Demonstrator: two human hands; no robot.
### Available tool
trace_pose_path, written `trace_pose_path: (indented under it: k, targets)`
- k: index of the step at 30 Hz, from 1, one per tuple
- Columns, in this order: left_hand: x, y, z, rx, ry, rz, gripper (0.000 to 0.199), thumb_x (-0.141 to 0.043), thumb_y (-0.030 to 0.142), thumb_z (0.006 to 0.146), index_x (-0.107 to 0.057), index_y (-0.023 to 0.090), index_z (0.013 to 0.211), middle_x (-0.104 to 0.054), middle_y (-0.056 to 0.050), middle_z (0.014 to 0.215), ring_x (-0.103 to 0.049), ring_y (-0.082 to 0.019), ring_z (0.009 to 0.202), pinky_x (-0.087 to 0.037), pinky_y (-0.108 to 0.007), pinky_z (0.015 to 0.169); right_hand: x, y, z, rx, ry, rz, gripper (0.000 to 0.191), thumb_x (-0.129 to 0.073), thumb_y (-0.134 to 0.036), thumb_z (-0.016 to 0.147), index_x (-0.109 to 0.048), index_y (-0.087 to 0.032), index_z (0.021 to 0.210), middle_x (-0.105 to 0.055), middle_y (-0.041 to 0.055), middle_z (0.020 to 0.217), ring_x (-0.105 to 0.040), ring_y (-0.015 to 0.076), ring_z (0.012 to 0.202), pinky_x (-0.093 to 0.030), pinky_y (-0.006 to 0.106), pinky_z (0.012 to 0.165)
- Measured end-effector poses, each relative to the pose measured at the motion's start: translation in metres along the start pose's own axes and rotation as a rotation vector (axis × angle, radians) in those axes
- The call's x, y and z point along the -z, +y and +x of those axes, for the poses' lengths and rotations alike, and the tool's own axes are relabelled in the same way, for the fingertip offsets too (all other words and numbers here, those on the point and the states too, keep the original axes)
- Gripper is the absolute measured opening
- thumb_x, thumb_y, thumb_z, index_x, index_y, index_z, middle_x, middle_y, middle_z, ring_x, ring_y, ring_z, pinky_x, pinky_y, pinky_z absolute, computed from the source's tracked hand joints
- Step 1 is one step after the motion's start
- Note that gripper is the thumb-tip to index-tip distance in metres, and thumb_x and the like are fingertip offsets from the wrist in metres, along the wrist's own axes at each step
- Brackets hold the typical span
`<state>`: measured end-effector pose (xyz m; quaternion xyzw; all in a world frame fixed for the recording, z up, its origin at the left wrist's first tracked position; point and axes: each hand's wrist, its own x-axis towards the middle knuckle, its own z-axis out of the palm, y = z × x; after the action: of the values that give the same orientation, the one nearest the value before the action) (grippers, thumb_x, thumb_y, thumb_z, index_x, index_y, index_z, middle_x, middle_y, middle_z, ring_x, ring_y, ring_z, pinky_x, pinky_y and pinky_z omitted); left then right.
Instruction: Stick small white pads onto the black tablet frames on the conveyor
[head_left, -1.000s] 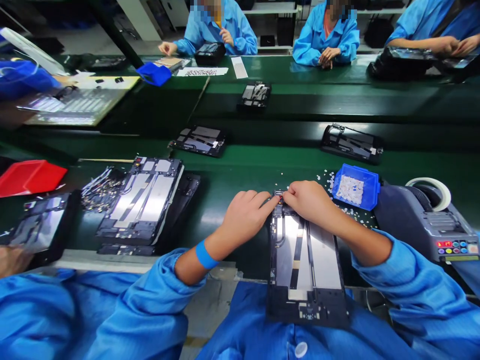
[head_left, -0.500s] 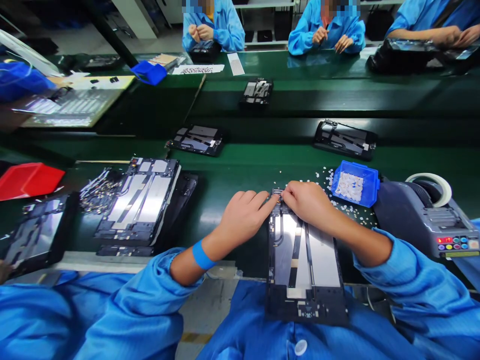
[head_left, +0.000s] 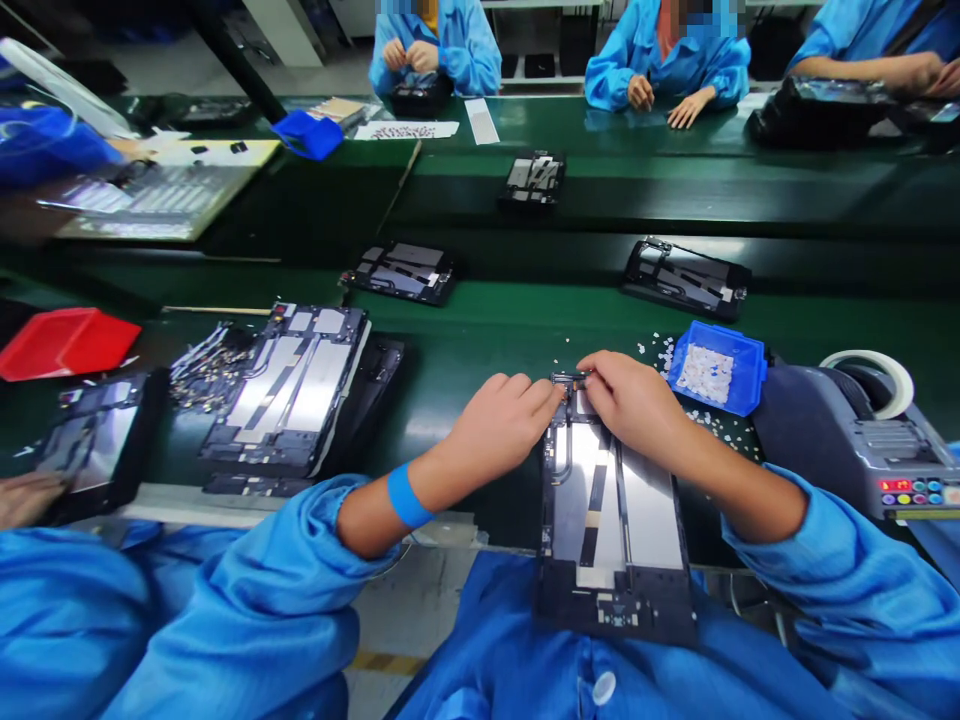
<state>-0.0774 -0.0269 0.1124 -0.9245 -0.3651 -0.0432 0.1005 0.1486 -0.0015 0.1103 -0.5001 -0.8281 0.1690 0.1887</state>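
Observation:
An opened tablet-like device (head_left: pixel 652 510) lies upright in view at the bench's near edge, its silver plates and dark strips showing. At its far left corner, my left hand (head_left: pixel 499 420) has bent fingers pressed together on the edge. My right hand (head_left: pixel 634 400) touches the same far end from the right, thumb and fingers closed near the corner. Whatever small part lies between the fingertips is too small to make out. A blue tray (head_left: pixel 752 370) of small white pieces stands beyond my right wrist, with loose pieces scattered around it.
A tape dispenser (head_left: pixel 847 430) stands at the right. Stacked devices (head_left: pixel 289 390), a pile of small parts (head_left: pixel 214 370) and a red tray (head_left: pixel 71 342) are at the left. More devices lie on the green belt (head_left: pixel 525 335). A person's hand (head_left: pixel 30 498) shows at far left; co-workers sit opposite.
The view has shifted slightly. My right hand's fingers have lifted and spread a little at the device's far end. Opposite, a co-worker's hand has lowered to the bench.

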Motion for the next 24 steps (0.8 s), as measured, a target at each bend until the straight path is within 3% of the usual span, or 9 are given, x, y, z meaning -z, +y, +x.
trace_pose_path:
  k: [2, 6, 11, 16, 24]
  targets:
    - [0.003, -0.008, 0.003, 0.01, -0.033, -0.07, 0.035, -0.047, 0.021, 0.106, -0.066, 0.017, 0.136, -0.072, -0.011, 0.109, -0.059, -0.024, 0.088, -0.041, -0.039, 0.07, -0.005, 0.006, -0.011, 0.155, 0.074, -0.005, 0.03, -0.048, -0.01, 0.1, -0.073, -0.018, 0.115, -0.072, 0.0094, 0.105, -0.064, 0.022, 0.096, -0.048, 0.031, 0.086]
    - [0.007, -0.023, 0.007, 0.028, -0.061, -0.183, 0.039, -0.05, 0.019, 0.103, -0.067, 0.027, 0.138, -0.069, -0.009, 0.129, -0.061, -0.023, 0.097, -0.046, -0.037, 0.08, -0.01, 0.014, -0.024, 0.36, 0.068, -0.14, 0.032, -0.048, -0.011, 0.102, -0.075, -0.019, 0.117, -0.069, 0.0095, 0.1, -0.059, 0.0225, 0.089, -0.047, 0.033, 0.082]
    - [0.009, -0.03, 0.007, 0.026, -0.078, -0.25, 0.041, -0.052, 0.016, 0.101, -0.069, 0.028, 0.136, -0.071, -0.006, 0.127, -0.062, -0.023, 0.1, -0.049, -0.037, 0.085, -0.006, 0.013, -0.025, 0.392, 0.015, -0.2, 0.035, -0.048, -0.013, 0.104, -0.074, -0.02, 0.127, -0.068, 0.0099, 0.102, -0.055, 0.0224, 0.089, -0.045, 0.033, 0.081]
    - [0.009, -0.034, 0.005, 0.054, -0.006, -0.296, 0.038, -0.051, 0.014, 0.1, -0.07, 0.025, 0.132, -0.073, -0.006, 0.121, -0.063, -0.022, 0.099, -0.049, -0.036, 0.088, -0.002, 0.011, -0.024, 0.376, -0.092, -0.197, 0.041, -0.042, -0.015, 0.106, -0.071, -0.022, 0.134, -0.069, 0.0106, 0.11, -0.056, 0.0229, 0.093, -0.044, 0.034, 0.084]
    - [0.01, -0.036, 0.008, 0.07, 0.017, -0.333, 0.035, -0.049, 0.015, 0.102, -0.072, 0.023, 0.126, -0.074, -0.007, 0.118, -0.064, -0.021, 0.099, -0.049, -0.035, 0.089, 0.012, 0.023, -0.009, 0.454, -0.199, -0.266, 0.042, -0.048, -0.015, 0.104, -0.069, -0.03, 0.137, -0.065, 0.0103, 0.112, -0.05, 0.0221, 0.09, -0.039, 0.032, 0.074]
